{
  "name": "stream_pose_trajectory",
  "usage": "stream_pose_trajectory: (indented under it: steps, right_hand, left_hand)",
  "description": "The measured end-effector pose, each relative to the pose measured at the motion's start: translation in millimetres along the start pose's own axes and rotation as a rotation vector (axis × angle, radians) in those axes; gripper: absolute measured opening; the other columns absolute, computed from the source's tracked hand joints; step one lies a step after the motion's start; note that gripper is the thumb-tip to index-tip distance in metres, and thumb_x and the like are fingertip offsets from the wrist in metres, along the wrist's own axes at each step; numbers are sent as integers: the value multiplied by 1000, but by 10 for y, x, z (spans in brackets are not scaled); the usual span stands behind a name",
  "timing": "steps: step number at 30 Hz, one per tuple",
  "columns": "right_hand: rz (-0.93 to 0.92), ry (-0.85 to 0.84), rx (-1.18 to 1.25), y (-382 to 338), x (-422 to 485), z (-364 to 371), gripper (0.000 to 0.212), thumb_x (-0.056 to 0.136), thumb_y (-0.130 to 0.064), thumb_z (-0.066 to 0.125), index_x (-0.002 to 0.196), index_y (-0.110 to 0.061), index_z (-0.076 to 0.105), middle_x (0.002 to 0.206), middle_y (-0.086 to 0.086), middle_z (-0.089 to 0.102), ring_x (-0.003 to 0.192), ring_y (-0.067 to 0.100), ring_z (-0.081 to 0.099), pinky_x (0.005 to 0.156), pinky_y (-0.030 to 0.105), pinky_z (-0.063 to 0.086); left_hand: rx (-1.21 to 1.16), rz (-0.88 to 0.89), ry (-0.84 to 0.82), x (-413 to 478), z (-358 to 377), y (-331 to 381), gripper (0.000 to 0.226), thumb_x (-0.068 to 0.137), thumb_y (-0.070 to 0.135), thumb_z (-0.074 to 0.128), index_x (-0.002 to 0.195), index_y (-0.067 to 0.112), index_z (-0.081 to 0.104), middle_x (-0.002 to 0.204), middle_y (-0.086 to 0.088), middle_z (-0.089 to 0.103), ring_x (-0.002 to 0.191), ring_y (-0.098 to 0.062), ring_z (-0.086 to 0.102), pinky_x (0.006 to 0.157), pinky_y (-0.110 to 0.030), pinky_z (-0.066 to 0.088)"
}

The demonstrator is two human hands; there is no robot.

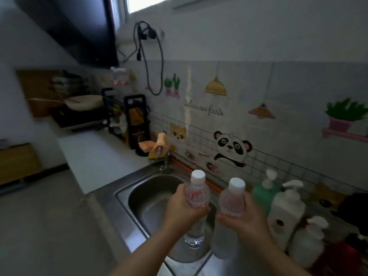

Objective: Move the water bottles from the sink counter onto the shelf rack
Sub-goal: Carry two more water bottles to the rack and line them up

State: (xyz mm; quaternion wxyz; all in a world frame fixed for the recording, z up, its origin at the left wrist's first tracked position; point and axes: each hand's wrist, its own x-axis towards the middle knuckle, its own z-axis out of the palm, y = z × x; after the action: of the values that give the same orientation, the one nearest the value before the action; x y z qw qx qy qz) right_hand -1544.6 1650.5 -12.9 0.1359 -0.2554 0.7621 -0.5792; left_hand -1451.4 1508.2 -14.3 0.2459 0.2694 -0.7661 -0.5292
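I hold two clear water bottles with white caps and red labels above the steel sink (127, 193). My left hand (182, 209) is wrapped around the middle of the left bottle (197, 193), which stands upright over the basin. My right hand (242, 218) grips the right bottle (232, 200) at its middle, over the sink's right rim. The black shelf rack (137, 120) stands at the back of the white counter, far to the left of both hands. It holds several blurred items.
Pump dispensers stand on the counter right of the sink: a green one (264, 193) and two white ones (286, 212). A faucet (166, 162) and orange cloth (159, 145) sit behind the sink. A dish rack with bowls (83, 110) and a dark range hood (79, 26) are at left.
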Motion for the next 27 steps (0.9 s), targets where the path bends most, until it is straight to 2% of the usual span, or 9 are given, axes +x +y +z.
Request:
stream_pose_trajectory:
  steps: [3,6,8,9,13,18,20,23,27]
  right_hand:
    - [-15,-65,52,-283,102,596,60,61,1,83,109,-23,57,102,1,68,91,14,64,74,33,53]
    - [-47,-114,71,-572,162,1222,62,63,-5,83,117,-20,56,104,-1,67,94,13,63,68,27,50]
    - [-57,-142,84,-760,209,1646,62,65,-5,82,120,-20,56,107,1,67,99,19,63,71,29,50]
    - [-58,-149,93,-836,245,1860,62,65,-5,81,120,-20,56,107,1,67,101,21,63,72,31,50]
    - [-64,-179,146,-1145,368,2665,55,68,-4,79,115,-22,57,103,0,66,96,18,63,71,32,51]
    - [-87,-222,116,-1455,538,3405,60,67,-7,80,121,-20,54,110,2,65,103,22,62,91,48,52]
    - [-105,-237,101,-1571,637,3645,58,67,-7,80,116,-21,54,107,0,64,100,19,62,87,44,53]
    - [-128,-274,99,-1728,839,3990,54,67,-5,79,107,-29,52,102,-5,62,93,11,60,70,28,51]
    - [-156,-295,90,-1875,1209,4414,54,66,-5,81,104,-30,52,99,-4,63,89,11,61,63,22,48]
  left_hand:
    - [20,2,85,96,-649,-139,53,64,20,82,102,32,48,95,13,59,93,-8,60,67,-14,41]
    - [66,-5,135,209,-1325,-325,55,62,23,83,105,29,50,98,8,61,97,-14,60,80,-28,48]
    - [83,-2,163,301,-1772,-444,54,61,25,84,100,31,48,98,5,63,97,-18,62,87,-39,53]
    - [97,1,176,344,-1988,-505,54,61,26,84,98,33,46,98,6,62,96,-19,63,87,-39,53]
    - [103,33,215,496,-2806,-708,54,65,23,83,104,30,47,96,11,60,94,-13,60,74,-23,48]
    - [126,49,271,726,-3583,-900,53,63,24,84,102,27,49,96,6,62,94,-17,63,80,-31,51]
    - [128,54,279,857,-3820,-964,53,62,25,84,102,28,50,96,7,63,93,-16,63,80,-32,52]
    - [118,56,287,1100,-4140,-1074,53,62,27,84,105,24,52,98,5,64,93,-15,63,83,-34,55]
    - [100,56,280,1528,-4499,-1206,54,62,27,84,107,21,54,98,4,66,90,-13,65,81,-34,57]
